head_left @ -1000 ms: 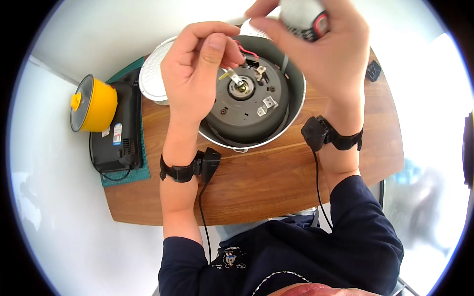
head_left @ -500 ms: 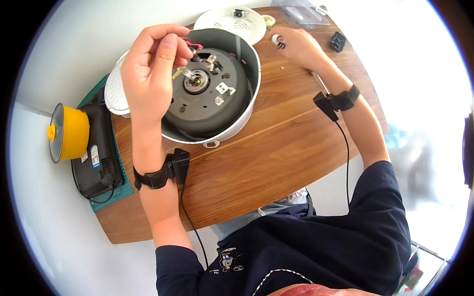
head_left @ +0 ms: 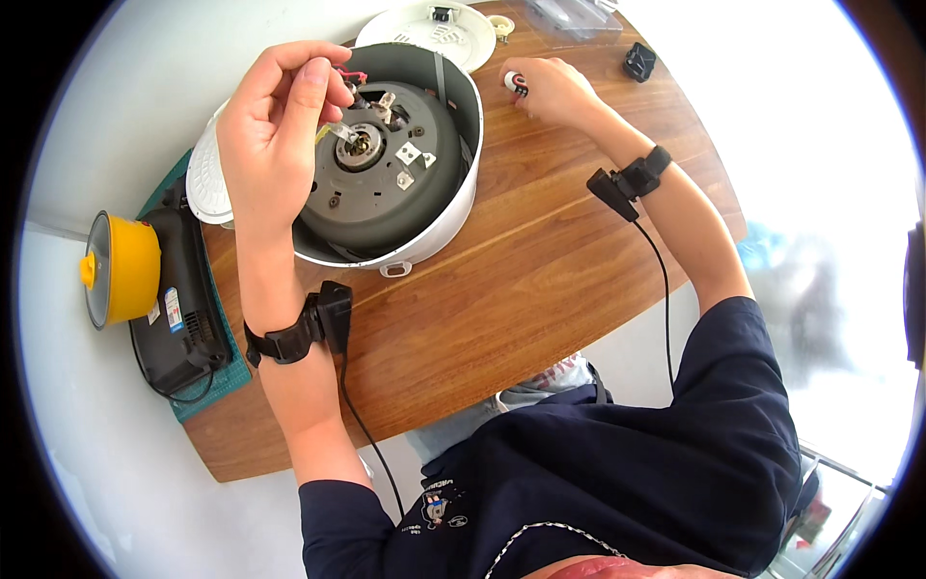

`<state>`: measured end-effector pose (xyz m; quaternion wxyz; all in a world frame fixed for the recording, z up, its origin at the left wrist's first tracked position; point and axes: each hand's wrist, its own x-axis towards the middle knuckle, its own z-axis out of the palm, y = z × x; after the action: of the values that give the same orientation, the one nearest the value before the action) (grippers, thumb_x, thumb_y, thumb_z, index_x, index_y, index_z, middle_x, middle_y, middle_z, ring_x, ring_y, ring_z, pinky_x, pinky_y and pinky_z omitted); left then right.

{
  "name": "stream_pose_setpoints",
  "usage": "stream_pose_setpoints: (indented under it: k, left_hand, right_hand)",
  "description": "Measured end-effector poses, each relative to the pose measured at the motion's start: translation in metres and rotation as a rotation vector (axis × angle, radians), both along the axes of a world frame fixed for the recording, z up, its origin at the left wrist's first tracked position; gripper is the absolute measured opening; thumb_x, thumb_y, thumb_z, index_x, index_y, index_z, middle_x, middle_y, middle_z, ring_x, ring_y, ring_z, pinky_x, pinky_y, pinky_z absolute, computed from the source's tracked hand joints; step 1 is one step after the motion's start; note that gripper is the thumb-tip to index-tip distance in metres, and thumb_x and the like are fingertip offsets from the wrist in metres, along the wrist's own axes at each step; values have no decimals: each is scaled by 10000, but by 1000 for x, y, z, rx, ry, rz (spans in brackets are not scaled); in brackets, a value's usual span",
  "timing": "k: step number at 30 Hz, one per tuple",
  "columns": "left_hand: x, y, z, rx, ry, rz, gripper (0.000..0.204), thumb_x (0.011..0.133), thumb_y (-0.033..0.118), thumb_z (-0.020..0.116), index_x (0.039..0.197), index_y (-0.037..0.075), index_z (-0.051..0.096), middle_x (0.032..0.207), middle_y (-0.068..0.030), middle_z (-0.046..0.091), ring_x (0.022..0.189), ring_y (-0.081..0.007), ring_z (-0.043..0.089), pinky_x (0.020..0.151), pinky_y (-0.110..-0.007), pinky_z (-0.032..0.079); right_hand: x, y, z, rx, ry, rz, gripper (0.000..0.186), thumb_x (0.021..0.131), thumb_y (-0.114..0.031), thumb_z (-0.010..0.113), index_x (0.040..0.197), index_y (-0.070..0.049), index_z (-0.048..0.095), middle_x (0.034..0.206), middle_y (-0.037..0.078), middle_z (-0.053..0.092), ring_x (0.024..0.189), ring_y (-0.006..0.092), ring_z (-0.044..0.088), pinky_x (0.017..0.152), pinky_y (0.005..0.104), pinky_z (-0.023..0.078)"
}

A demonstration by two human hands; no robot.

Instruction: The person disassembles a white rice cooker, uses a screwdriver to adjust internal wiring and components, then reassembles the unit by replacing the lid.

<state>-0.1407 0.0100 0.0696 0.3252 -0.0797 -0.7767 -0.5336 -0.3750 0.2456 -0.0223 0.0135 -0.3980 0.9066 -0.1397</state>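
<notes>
My left hand (head_left: 275, 145) is raised over the left side of a round appliance body (head_left: 451, 217), white outside and grey inside, like a rice cooker turned bottom up. Its curled fingers close on red wires (head_left: 355, 76) at the fingertips. Below them a clear sleeve (head_left: 341, 132) hangs near the round centre fitting (head_left: 361, 148) of the grey metal base (head_left: 386, 198). At the far right of the table, my right hand (head_left: 555, 90) is closed around what looks like a screwdriver (head_left: 512, 81); only its white handle end with dark and red bands shows.
Behind the body lies a white round cover (head_left: 468, 39). A clear plastic box (head_left: 579, 24) and a small black part (head_left: 640, 62) rest at the far right. Left stand a white perforated lid (head_left: 205, 179), a black device (head_left: 178, 338) on a green mat (head_left: 227, 386), and a yellow pot (head_left: 132, 270).
The whole view has shifted slightly, so the table's contents sit further left and up. A metal shaft seen below my right wrist is now out of sight. Both hands keep their grip.
</notes>
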Motion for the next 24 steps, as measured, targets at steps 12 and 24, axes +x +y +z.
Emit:
stream_pose_setpoints:
  k: [12, 24]
  left_hand:
    - [-1, -2, -4, 41, 2, 13, 182, 1064, 120, 582, 1095, 3, 718, 821, -18, 677, 778, -74, 612, 697, -222, 493]
    - [-3, -4, -6, 10, 19, 19, 184, 1058, 146, 599, 1096, 19, 726, 821, -11, 675, 766, -64, 594, 690, -216, 476]
  right_hand:
    - [-37, 40, 12, -97, 67, -106, 297, 860, -165, 766, 1145, -130, 686, 1020, 139, 763, 976, 339, 719, 844, 425, 552]
    - [-19, 33, 5, -20, 147, -126, 267, 909, -163, 726, 1169, -160, 667, 1057, 149, 739, 997, 405, 684, 815, 497, 544]
